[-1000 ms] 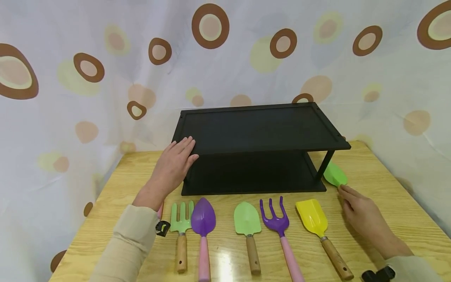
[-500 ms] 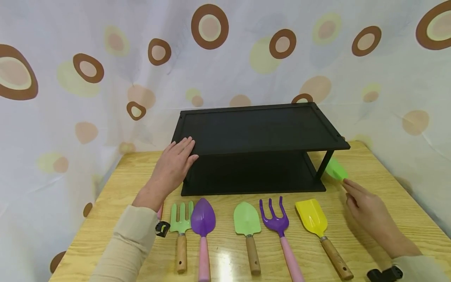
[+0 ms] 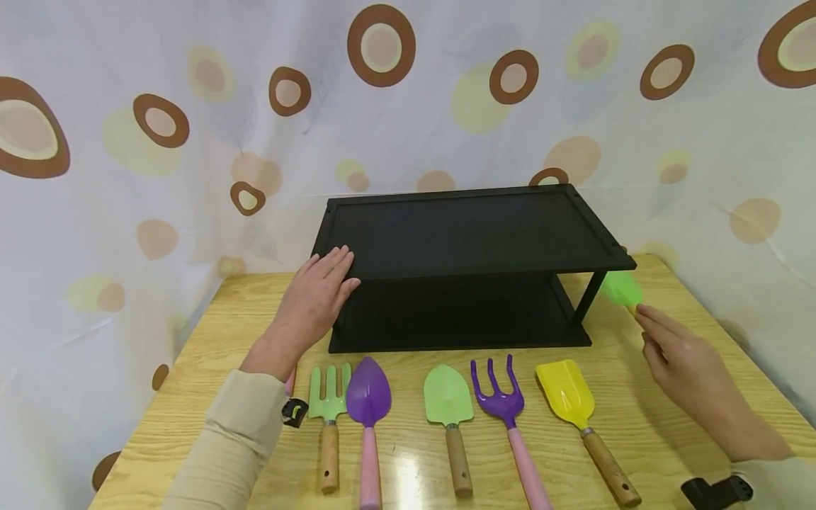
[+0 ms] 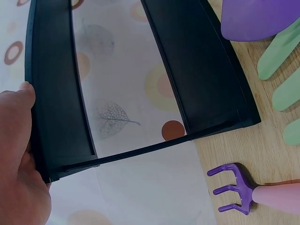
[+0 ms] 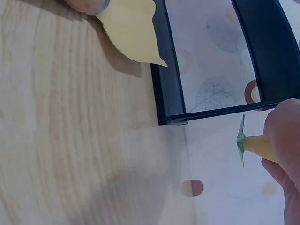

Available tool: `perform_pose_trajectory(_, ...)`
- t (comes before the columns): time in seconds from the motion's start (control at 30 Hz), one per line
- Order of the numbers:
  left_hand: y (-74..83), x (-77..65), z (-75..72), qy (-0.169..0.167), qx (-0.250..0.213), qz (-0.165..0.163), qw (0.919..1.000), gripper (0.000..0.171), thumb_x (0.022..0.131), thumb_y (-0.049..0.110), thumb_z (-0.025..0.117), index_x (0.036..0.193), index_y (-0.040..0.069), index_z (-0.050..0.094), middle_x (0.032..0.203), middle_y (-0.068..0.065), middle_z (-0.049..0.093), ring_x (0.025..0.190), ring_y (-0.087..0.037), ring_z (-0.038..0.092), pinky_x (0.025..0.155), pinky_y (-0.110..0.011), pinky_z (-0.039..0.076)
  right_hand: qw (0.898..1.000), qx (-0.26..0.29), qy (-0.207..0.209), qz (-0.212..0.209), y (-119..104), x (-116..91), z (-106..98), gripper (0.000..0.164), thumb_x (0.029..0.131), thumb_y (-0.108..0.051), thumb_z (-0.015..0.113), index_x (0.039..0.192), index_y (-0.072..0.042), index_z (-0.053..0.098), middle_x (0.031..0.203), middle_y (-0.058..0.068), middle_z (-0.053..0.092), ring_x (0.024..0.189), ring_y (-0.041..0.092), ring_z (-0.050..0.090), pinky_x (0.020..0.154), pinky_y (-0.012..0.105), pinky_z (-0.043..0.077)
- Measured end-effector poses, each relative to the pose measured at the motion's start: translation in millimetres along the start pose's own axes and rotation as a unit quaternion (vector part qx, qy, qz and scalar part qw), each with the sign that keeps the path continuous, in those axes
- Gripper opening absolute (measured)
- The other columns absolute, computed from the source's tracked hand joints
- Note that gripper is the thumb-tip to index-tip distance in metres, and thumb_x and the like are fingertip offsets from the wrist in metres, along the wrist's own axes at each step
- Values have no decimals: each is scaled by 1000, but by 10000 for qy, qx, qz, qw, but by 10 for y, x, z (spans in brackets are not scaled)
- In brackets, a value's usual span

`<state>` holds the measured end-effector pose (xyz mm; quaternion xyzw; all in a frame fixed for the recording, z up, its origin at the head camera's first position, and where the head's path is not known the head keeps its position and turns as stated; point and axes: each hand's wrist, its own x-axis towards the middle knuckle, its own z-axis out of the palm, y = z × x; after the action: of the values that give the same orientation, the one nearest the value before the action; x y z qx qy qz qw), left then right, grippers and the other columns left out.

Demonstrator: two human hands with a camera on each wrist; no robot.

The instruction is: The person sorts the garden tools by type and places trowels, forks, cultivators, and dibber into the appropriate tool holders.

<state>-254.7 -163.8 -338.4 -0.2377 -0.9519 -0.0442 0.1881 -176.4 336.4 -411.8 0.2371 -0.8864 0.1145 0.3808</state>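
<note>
My left hand (image 3: 312, 301) rests on the left front corner of a two-tier black rack (image 3: 459, 234), fingers straight along its top panel; the left wrist view shows the hand (image 4: 18, 154) at the panel's edge. Off the rack's right side, my right hand (image 3: 691, 368) pinches the wooden handle (image 5: 260, 147) of a small green trowel (image 3: 621, 288). Its blade is blurred in the head view and edge-on in the right wrist view, raised above the table. Most of the handle is hidden inside the hand.
Along the front lie a green fork (image 3: 328, 397), a purple trowel (image 3: 368, 393), a green trowel (image 3: 448, 397), a purple fork (image 3: 500, 400) and a yellow shovel (image 3: 566, 393). Another purple fork (image 4: 240, 190) lies left, mostly behind my forearm in the head view. A patterned cloth (image 3: 408, 142) hangs behind.
My right hand has moved right and away from me, lifting the green trowel from beside the rack's right post. The left hand stays on the rack corner.
</note>
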Motion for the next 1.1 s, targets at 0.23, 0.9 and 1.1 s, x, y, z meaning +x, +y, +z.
perform_pose_trajectory(0.23, 11, 3, -9, -75, 25, -20, 10000, 52, 95, 38, 38, 138, 8, 36, 144, -8, 35, 134, -22, 29, 112, -41, 19, 9990, -151, 273, -306, 99, 123, -94, 53, 95, -32, 26, 112, 7, 59, 116, 22, 58, 92, 29, 62, 59, 15, 40)
perform_pose_trajectory(0.9, 42, 18, 2, 35, 71, 60, 10000, 52, 95, 37, 38, 137, 8, 37, 143, -8, 36, 134, -22, 31, 112, -41, 20, 9981, -382, 181, -437, 177, 499, -363, 51, 95, -29, 27, 117, 7, 56, 124, 20, 53, 109, 35, 54, 98, -3, 17)
perform_pose_trajectory(1.1, 44, -1, 9, 67, 45, 68, 9999, 51, 94, 36, 41, 136, 7, 38, 142, -9, 37, 133, -23, 31, 112, -42, 20, 9976, -371, 220, -534, 136, 628, -373, 41, 94, -21, 35, 120, 5, 54, 126, 18, 52, 112, 32, 53, 100, -1, 18)
